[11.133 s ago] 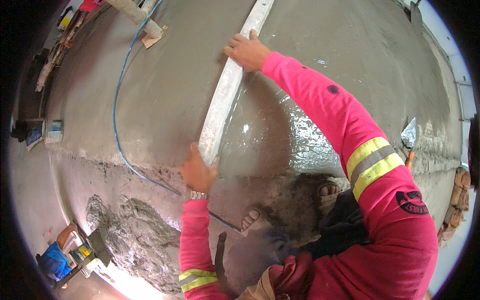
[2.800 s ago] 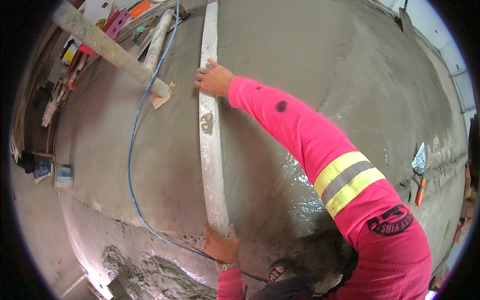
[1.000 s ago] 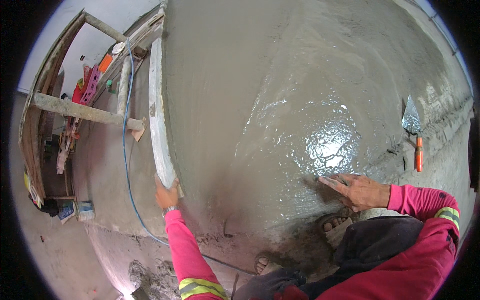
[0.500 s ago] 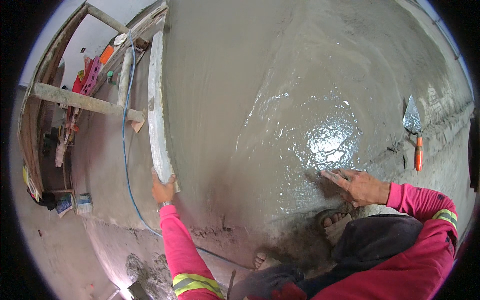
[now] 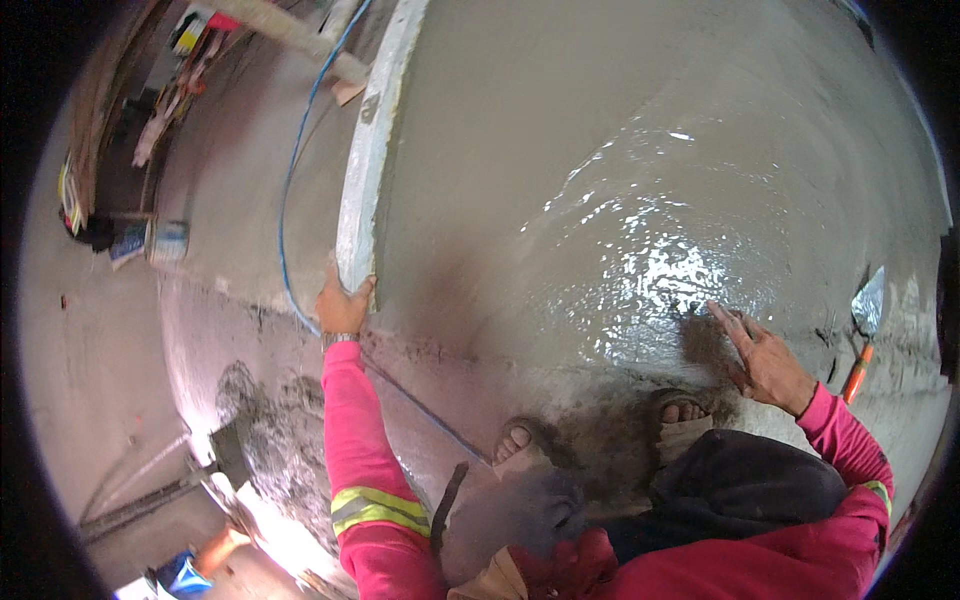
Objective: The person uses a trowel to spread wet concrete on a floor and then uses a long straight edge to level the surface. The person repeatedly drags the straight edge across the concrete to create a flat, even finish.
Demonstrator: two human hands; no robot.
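Observation:
My left hand (image 5: 343, 305) is closed round the near end of a long, pale straight bar (image 5: 362, 170), which lies lengthwise on the grey wet cement (image 5: 500, 150). My right hand (image 5: 752, 355) is open and empty, fingertips at the glistening, watery patch of cement to the right. Whether they touch it is hard to tell. Beside that hand, at the right, lies a pointed trowel (image 5: 858, 368) with an orange handle. Just left of the bar runs a thin blue hose (image 5: 285, 220).
Pipes (image 5: 290, 30), boards (image 5: 105, 110) and clutter stand at the upper left, near a small container (image 5: 167, 240). A mound of wet mortar (image 5: 265, 430) is at the lower left, with a blue object (image 5: 185, 570) beyond. My sandalled feet (image 5: 515, 445) are below the slab's near edge.
Since about three seconds ago, my right hand has left the bar for the wet surface at the right, and the bar sits farther left. In the last half second, the view has shifted.

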